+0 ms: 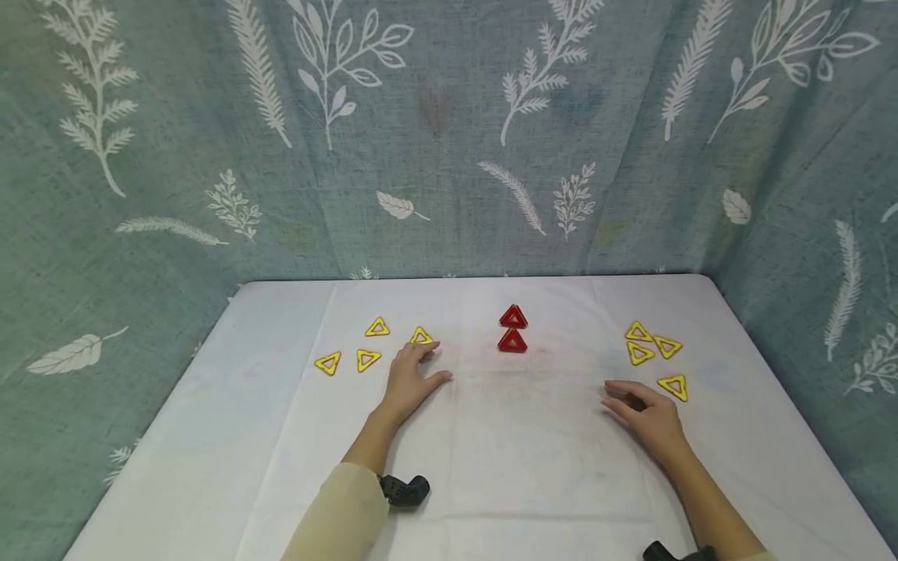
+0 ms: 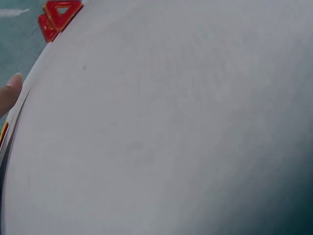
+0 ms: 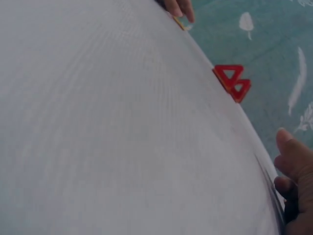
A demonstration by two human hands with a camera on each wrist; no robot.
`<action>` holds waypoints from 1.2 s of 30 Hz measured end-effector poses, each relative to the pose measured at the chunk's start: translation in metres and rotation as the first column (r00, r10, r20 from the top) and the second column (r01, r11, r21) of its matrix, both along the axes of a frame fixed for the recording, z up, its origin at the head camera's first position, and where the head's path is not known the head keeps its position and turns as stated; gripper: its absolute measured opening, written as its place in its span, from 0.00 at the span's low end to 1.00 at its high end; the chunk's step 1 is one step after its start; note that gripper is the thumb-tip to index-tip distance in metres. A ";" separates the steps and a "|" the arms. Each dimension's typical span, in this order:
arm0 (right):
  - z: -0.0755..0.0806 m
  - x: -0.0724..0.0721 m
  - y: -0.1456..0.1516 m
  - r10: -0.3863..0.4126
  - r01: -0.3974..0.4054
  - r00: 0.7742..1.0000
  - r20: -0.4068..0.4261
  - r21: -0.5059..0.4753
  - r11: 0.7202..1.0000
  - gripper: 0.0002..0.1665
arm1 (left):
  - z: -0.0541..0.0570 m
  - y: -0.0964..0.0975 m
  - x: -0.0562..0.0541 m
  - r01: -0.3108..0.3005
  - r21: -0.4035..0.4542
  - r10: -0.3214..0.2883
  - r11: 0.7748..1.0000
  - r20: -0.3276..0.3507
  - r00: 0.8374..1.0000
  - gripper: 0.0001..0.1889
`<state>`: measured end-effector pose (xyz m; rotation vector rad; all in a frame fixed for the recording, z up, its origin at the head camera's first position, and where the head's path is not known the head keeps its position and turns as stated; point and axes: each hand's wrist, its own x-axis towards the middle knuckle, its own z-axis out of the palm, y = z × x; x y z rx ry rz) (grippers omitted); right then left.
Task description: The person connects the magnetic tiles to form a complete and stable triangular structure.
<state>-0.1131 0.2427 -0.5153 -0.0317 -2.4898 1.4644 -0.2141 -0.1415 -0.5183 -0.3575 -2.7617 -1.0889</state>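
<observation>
My left hand [image 1: 409, 381] is at a yellow triangle frame [image 1: 420, 335], its fingertips overlapping the piece's lower edge; whether they touch I cannot tell. Its thumb points right, apart from the fingers, with nothing held. On the right, my right hand [image 1: 647, 416] has loosely bent fingers and holds nothing. Nearest to it lies another yellow triangle frame [image 1: 675, 386]. Between the hands, farther back, are two red triangular shapes, a rear one [image 1: 514, 316] and a front one [image 1: 512, 340]. In the right wrist view the red shapes [image 3: 229, 74] rise above the tabletop.
More yellow triangles [image 1: 368, 359] lie left of my left hand. Beyond my right hand is a cluster of yellow triangles [image 1: 640, 353]. A white cloth covers the table [image 1: 533, 452]. Behind it hangs a green leaf-patterned curtain [image 1: 449, 140].
</observation>
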 end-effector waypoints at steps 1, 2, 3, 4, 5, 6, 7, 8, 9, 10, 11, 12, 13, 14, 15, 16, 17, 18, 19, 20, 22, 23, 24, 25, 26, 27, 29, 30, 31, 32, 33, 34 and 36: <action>-0.001 0.002 0.003 -0.015 0.015 1.000 -0.011 -0.003 1.000 0.19 | 0.000 -0.002 0.000 -0.008 0.029 0.008 1.000 -0.004 1.000 0.33; -0.001 0.005 0.007 -0.035 0.035 0.999 -0.021 -0.001 0.999 0.18 | 0.000 -0.004 0.000 -0.017 0.052 0.017 0.998 -0.005 1.000 0.34; -0.002 0.007 0.010 -0.058 0.058 0.998 -0.033 0.002 0.998 0.18 | 0.000 -0.005 0.000 -0.029 0.069 0.030 0.997 -0.006 1.000 0.34; -0.002 0.008 0.012 -0.079 0.080 0.996 -0.045 0.006 0.997 0.17 | 0.001 -0.007 0.000 -0.038 0.087 0.040 0.996 -0.013 0.999 0.34; -0.002 0.010 0.015 -0.102 0.103 0.993 -0.056 0.010 0.995 0.16 | 0.001 -0.008 -0.001 -0.050 0.096 0.052 0.994 -0.017 0.999 0.33; -0.002 0.012 0.017 -0.128 0.129 0.990 -0.065 0.014 0.992 0.16 | 0.002 -0.008 -0.001 -0.064 0.105 0.066 0.992 -0.019 0.998 0.33; -0.002 0.014 0.019 -0.157 0.159 0.985 -0.072 0.015 0.987 0.16 | 0.003 -0.008 -0.001 -0.081 0.106 0.083 0.991 -0.020 0.996 0.32; -0.001 0.015 0.021 -0.192 0.194 0.979 -0.073 0.014 0.981 0.16 | 0.003 -0.008 -0.002 -0.098 0.101 0.100 0.990 -0.020 0.995 0.32; 0.000 0.017 0.023 -0.232 0.233 0.970 -0.067 0.018 0.972 0.16 | 0.004 -0.007 -0.003 -0.117 0.093 0.118 0.989 -0.016 0.993 0.31; 0.001 0.019 0.025 -0.273 0.275 0.960 -0.060 0.023 0.961 0.17 | 0.004 -0.006 -0.005 -0.137 0.085 0.138 0.987 -0.007 0.990 0.31; 0.001 0.020 0.027 -0.313 0.315 0.948 -0.050 0.026 0.949 0.18 | 0.004 -0.005 -0.007 -0.162 0.072 0.162 0.984 0.005 0.987 0.30; 0.003 0.021 0.029 -0.354 0.356 0.934 -0.044 0.037 0.934 0.19 | 0.005 -0.004 -0.009 -0.186 0.057 0.186 0.981 0.015 0.983 0.31; 0.004 0.021 0.031 -0.390 0.392 0.920 -0.041 0.052 0.919 0.20 | 0.005 -0.002 -0.012 -0.212 0.041 0.211 0.976 0.024 0.977 0.31; 0.005 0.022 0.033 -0.420 0.421 0.907 -0.040 0.057 0.905 0.21 | 0.005 -0.001 -0.015 -0.236 0.025 0.235 0.971 0.026 0.972 0.32; 0.006 0.021 0.035 -0.445 0.447 0.895 -0.044 0.072 0.892 0.22 | 0.006 0.000 -0.017 -0.260 0.011 0.260 0.965 0.027 0.965 0.32; 0.006 0.021 0.037 -0.458 0.461 0.887 -0.058 0.076 0.884 0.22 | 0.006 0.001 -0.020 -0.281 -0.006 0.281 0.960 0.025 0.959 0.33; 0.006 0.020 0.038 -0.465 0.469 0.883 -0.067 0.081 0.879 0.24 | 0.006 0.002 -0.022 -0.297 -0.025 0.297 0.955 0.020 0.955 0.33; 0.007 0.019 0.039 -0.471 0.475 0.880 -0.070 0.088 0.875 0.25 | 0.006 0.002 -0.024 -0.308 -0.042 0.308 0.951 0.015 0.951 0.34; 0.006 0.018 0.040 -0.470 0.474 0.881 -0.062 0.091 0.876 0.27 | 0.006 0.002 -0.026 -0.318 -0.060 0.319 0.946 0.014 0.948 0.34; 0.005 0.017 0.041 -0.468 0.470 0.883 -0.045 0.104 0.877 0.29 | 0.006 0.001 -0.027 -0.324 -0.080 0.326 0.943 0.010 0.945 0.34; 0.004 0.015 0.042 -0.461 0.456 0.887 0.000 0.161 0.876 0.32 | 0.005 0.000 -0.030 -0.333 -0.119 0.337 0.935 0.016 0.941 0.32; 0.004 0.013 0.042 -0.462 0.449 0.887 0.026 0.192 0.873 0.34 | 0.005 0.000 -0.031 -0.334 -0.127 0.339 0.934 0.018 0.941 0.31; 0.004 0.012 0.042 -0.462 0.442 0.885 0.047 0.222 0.869 0.35 | 0.004 0.000 -0.031 -0.335 -0.136 0.340 0.932 0.016 0.940 0.30; 0.004 0.011 0.043 -0.463 0.436 0.884 0.059 0.254 0.864 0.36 | 0.004 0.000 -0.032 -0.336 -0.139 0.341 0.931 0.014 0.940 0.29; 0.004 0.010 0.043 -0.468 0.434 0.882 0.063 0.283 0.855 0.36 | 0.004 0.000 -0.032 -0.337 -0.137 0.341 0.932 0.008 0.940 0.28; 0.003 0.008 0.043 -0.473 0.436 0.879 0.060 0.300 0.848 0.36 | 0.003 0.000 -0.032 -0.339 -0.132 0.342 0.932 0.005 0.940 0.27; 0.003 0.005 0.044 -0.483 0.447 0.875 0.039 0.323 0.834 0.33 | 0.003 0.001 -0.032 -0.340 -0.116 0.341 0.933 -0.008 0.940 0.25; 0.003 0.003 0.045 -0.487 0.452 0.873 0.026 0.332 0.828 0.32 | 0.003 0.001 -0.032 -0.338 -0.109 0.340 0.935 -0.008 0.941 0.25; 0.003 0.002 0.044 -0.490 0.456 0.871 0.019 0.336 0.824 0.30 | 0.003 0.002 -0.032 -0.339 -0.100 0.340 0.935 -0.007 0.940 0.24; 0.004 0.000 0.044 -0.493 0.460 0.870 0.015 0.339 0.821 0.29 | 0.003 0.001 -0.031 -0.339 -0.097 0.340 0.936 -0.007 0.941 0.24; 0.005 -0.001 0.044 -0.495 0.461 0.869 0.015 0.341 0.819 0.27 | 0.003 0.001 -0.030 -0.335 -0.097 0.336 0.937 0.001 0.942 0.23; 0.006 -0.003 0.043 -0.497 0.461 0.867 0.020 0.344 0.818 0.26 | 0.004 0.001 -0.029 -0.330 -0.099 0.332 0.939 0.006 0.943 0.23; 0.009 -0.004 0.042 -0.500 0.455 0.865 0.050 0.342 0.822 0.25 | 0.005 0.001 -0.027 -0.315 -0.112 0.319 0.943 0.020 0.948 0.23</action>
